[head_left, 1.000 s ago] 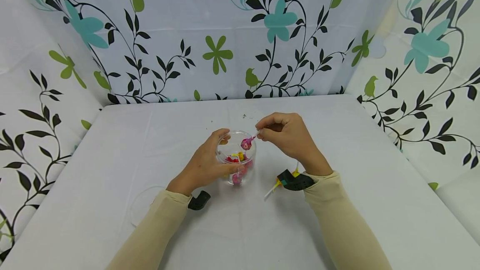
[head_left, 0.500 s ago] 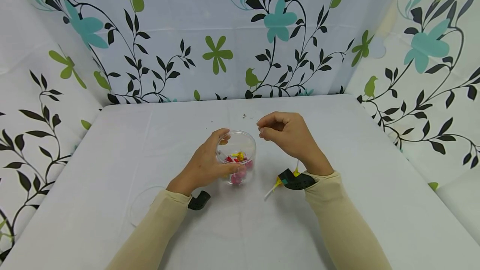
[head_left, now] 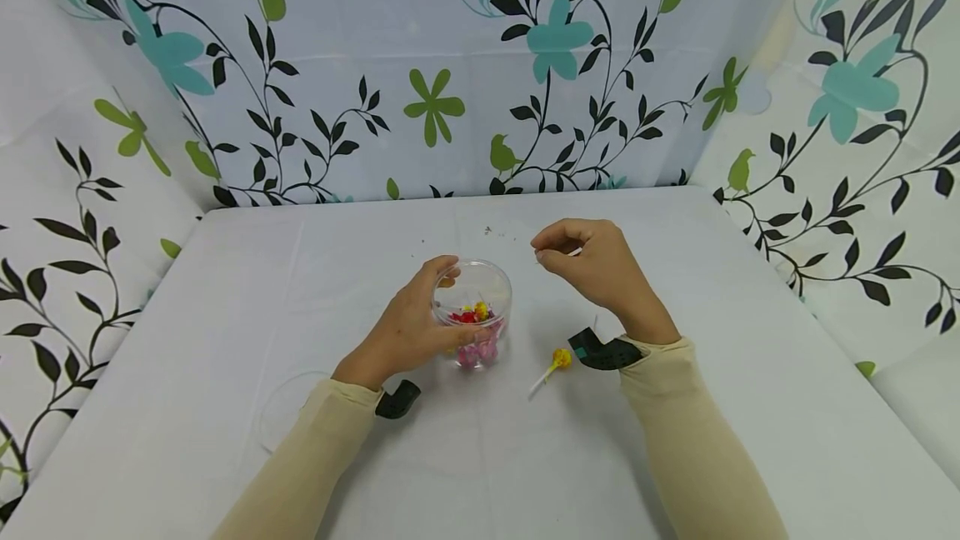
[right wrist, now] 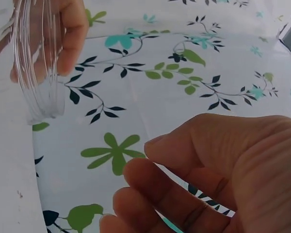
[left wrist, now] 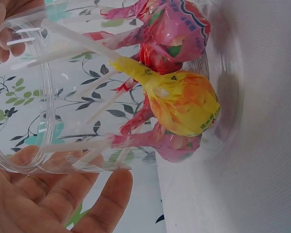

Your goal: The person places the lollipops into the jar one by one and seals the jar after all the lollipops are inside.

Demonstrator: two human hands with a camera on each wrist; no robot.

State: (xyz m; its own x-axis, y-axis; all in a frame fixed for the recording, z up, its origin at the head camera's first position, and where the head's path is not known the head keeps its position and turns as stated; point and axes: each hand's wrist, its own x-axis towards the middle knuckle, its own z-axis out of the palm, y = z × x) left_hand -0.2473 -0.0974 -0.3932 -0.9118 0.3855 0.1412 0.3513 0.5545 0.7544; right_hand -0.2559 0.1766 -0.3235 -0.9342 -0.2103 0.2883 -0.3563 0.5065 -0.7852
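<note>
A clear round jar (head_left: 480,273) stands on the table, with several pink, red and yellow wrapped lollipops (left wrist: 184,104) at its bottom, sticks toward the mouth. My left hand (head_left: 412,323) grips the jar's left side, thumb in front and fingers behind. Up and to the right of the jar, my right hand (head_left: 596,261) hovers with nothing held, its thumb and forefinger bent close together in the right wrist view. Below that hand, a yellow lollipop (head_left: 561,358) lies on the table, its white stick pointing down-left. A thin white stick (head_left: 596,323) shows beside the right wrist, its other end hidden.
A clear thin ring, perhaps a lid (head_left: 262,415), lies on the table (head_left: 420,473) at the left, partly under the left sleeve. Small dark specks (head_left: 488,231) dot the cloth behind the jar. Patterned cloth (head_left: 337,40) hangs behind and at both sides.
The pink lollipop that my right hand held over the jar is now inside it, let go. My right hand has moved right, uncovering the yellow lollipop. My left hand keeps its grip.
</note>
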